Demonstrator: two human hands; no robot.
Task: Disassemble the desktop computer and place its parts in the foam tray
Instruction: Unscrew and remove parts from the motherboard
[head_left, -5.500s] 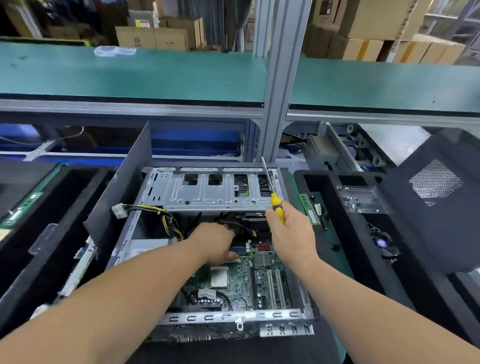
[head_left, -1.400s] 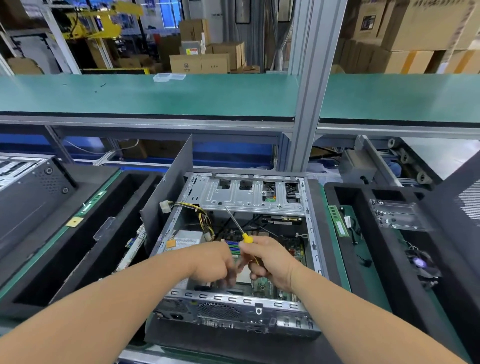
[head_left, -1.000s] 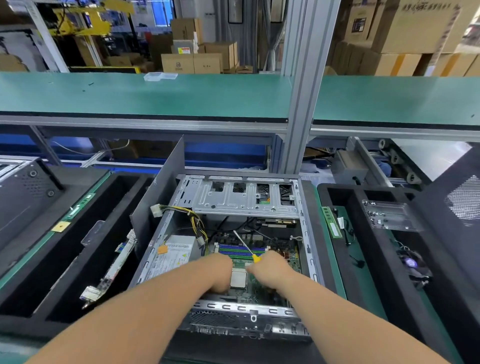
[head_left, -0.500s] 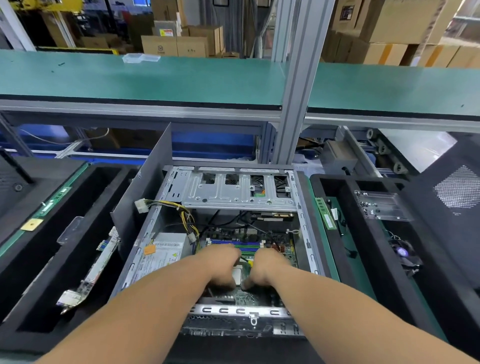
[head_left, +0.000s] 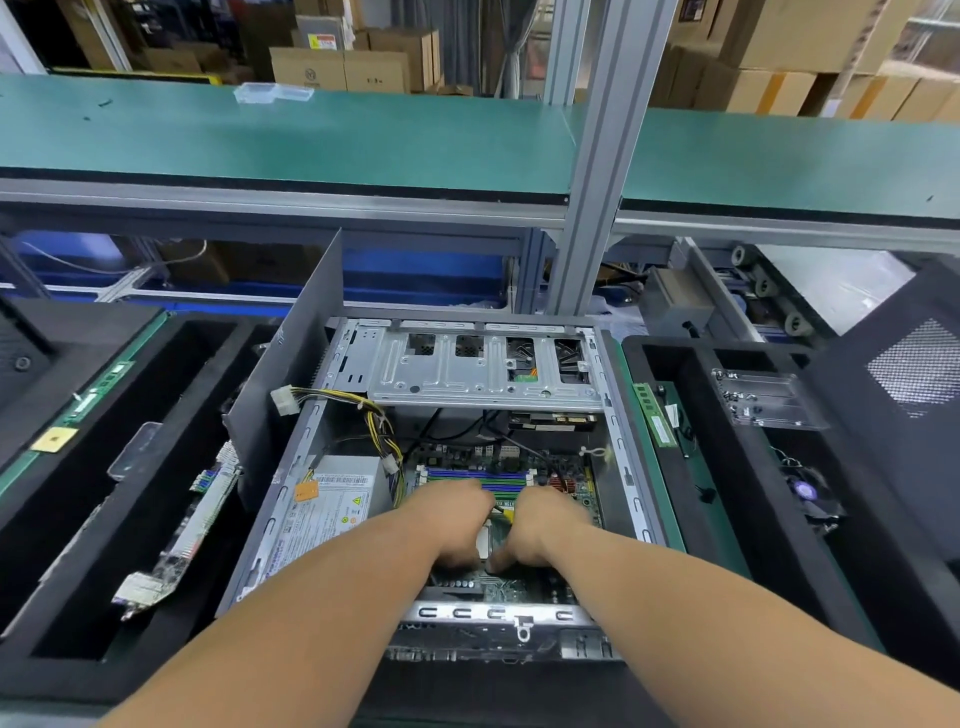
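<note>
The open computer case (head_left: 457, 467) lies between two black foam trays (head_left: 78, 519). Both hands reach onto its motherboard (head_left: 498, 582) near the case's front edge: left hand (head_left: 457, 525) fingers curled down (grip unclear), right hand (head_left: 545, 530) gripping a yellow-handled screwdriver (head_left: 506, 514).

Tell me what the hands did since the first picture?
The right hand lowered the yellow screwdriver from upright at the drive cage down onto the motherboard, beside the left hand. Both came nearer the case's front. The power supply and foam trays stayed put.
</note>
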